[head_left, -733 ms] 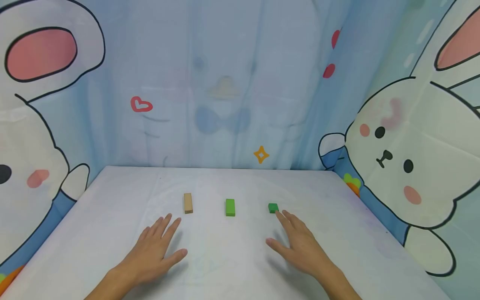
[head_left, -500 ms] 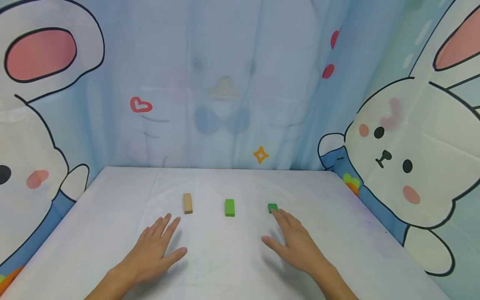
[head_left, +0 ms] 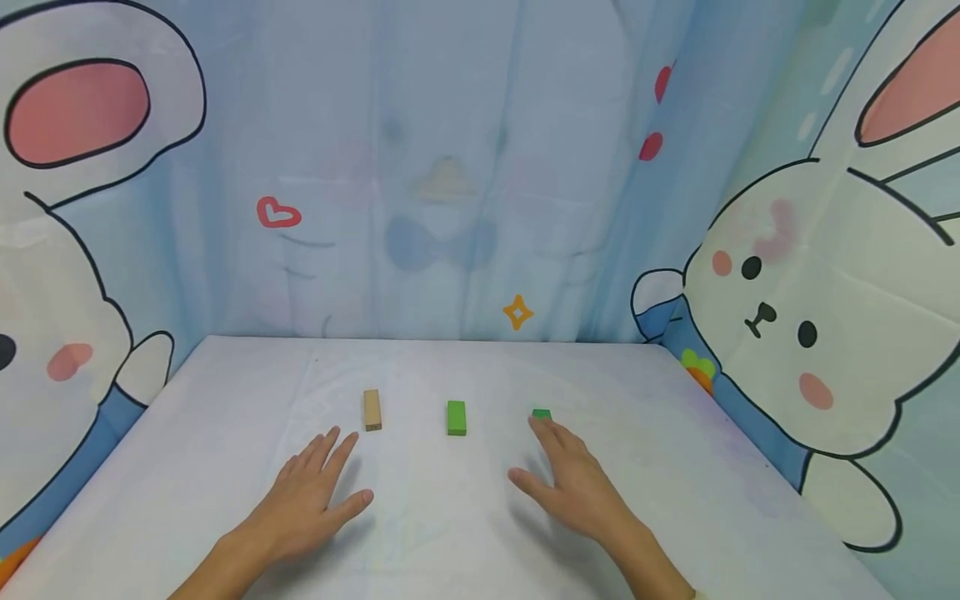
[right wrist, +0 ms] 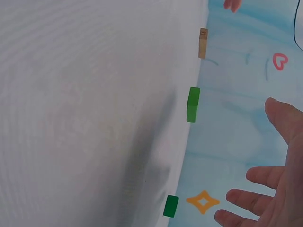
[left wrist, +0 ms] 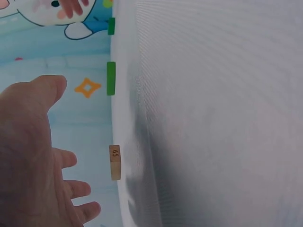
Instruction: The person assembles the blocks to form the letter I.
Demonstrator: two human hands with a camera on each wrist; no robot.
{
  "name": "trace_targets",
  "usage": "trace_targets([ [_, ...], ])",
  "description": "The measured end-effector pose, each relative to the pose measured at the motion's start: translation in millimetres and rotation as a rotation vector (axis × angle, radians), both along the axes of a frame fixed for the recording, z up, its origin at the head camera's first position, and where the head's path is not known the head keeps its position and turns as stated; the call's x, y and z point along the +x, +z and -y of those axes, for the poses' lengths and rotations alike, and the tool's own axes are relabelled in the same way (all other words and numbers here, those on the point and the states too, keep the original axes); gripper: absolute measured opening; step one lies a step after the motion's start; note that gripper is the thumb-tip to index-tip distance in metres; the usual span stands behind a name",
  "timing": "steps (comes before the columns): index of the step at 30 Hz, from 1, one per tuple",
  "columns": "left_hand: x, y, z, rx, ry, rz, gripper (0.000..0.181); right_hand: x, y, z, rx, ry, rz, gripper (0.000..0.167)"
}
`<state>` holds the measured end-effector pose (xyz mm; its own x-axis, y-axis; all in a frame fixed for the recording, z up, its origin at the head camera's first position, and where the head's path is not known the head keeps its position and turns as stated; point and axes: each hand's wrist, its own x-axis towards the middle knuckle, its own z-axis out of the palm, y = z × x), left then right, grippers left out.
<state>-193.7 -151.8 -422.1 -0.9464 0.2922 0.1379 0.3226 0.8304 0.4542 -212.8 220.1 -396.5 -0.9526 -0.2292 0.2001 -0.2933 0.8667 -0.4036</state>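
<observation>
Three small blocks stand in a row across the table. At left is a plain wooden block (head_left: 372,410), whose end bears a printed number in the left wrist view. A light green block (head_left: 456,418) is in the middle, and a shorter dark green block (right wrist: 171,206) is at the right. My left hand (head_left: 303,504) hovers over the table, nearest the wooden block, fingers spread and holding nothing. Fingers extended, my right hand (head_left: 573,487) is also raised above the table. In the head view its fingertips partly hide the dark green block; the right wrist view shows them apart.
A white cloth covers the table (head_left: 420,533). Behind it hangs a light blue curtain (head_left: 330,125) with a red heart and a yellow star. Printed white rabbits (head_left: 847,333) flank the table on both sides.
My right hand has shifted left, covering more of the dark green block in the head view. My left hand has stayed nearly still. The head view has shifted slightly; the blocks lie unmoved.
</observation>
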Motion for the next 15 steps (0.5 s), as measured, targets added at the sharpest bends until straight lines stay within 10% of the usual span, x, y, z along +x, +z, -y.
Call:
trace_targets([
  [15, -1.8, -0.1, -1.3, 0.017, 0.007, 0.013, 0.082, -6.6, -6.6, 10.3, -0.024, -0.027, 0.017, 0.081],
])
